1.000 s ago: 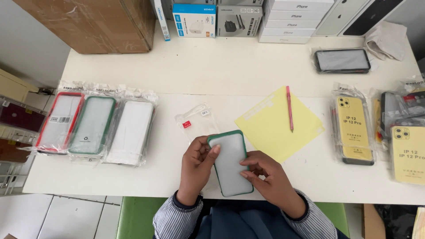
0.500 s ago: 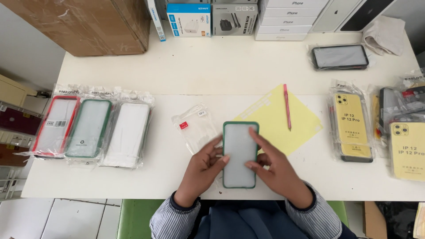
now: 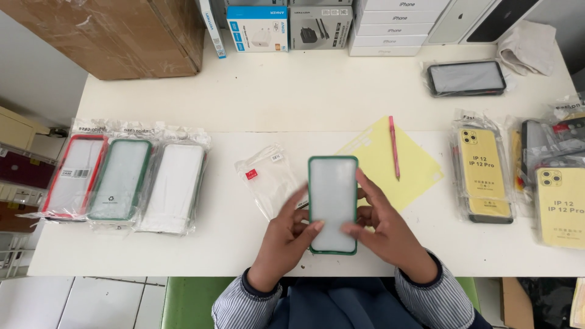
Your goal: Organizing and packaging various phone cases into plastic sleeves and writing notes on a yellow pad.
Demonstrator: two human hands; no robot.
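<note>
Case: green-rimmed phone case [image 3: 333,204], frosted back up, lower centre of frame, lifted just above white table [image 3: 292,97], long axis running up-frame.
Left hand [image 3: 286,240]: under and beside case's left edge, thumb tip pressed on lower face, other fingers blurred behind left rim; pinching case.
Right hand [image 3: 384,234]: against case's right edge, fingers curled loosely, thumb laid across lower right of face; gripping case together with left.
Sleeves: blue-and-white striped cuffs [image 3: 436,292] at bottom of frame.
Empty bag: clear plastic sleeve [image 3: 268,176] with small red tag, flat on table just left of case.
Yellow sheet [image 3: 405,164]: just right of case, partly under right hand; red pen [image 3: 393,146] lying on it.
Packed cases, left: three bagged cases [image 3: 122,176] side by side at centre left, red-rimmed, green-rimmed, white.
Packed cases, right: yellow bagged cases [image 3: 481,170] at right edge, overlapping.
Dark case [image 3: 466,78]: upper right, in clear wrap.
Boxes: small product boxes [image 3: 286,27] along top edge; brown carton [image 3: 116,33] at upper left.
</note>
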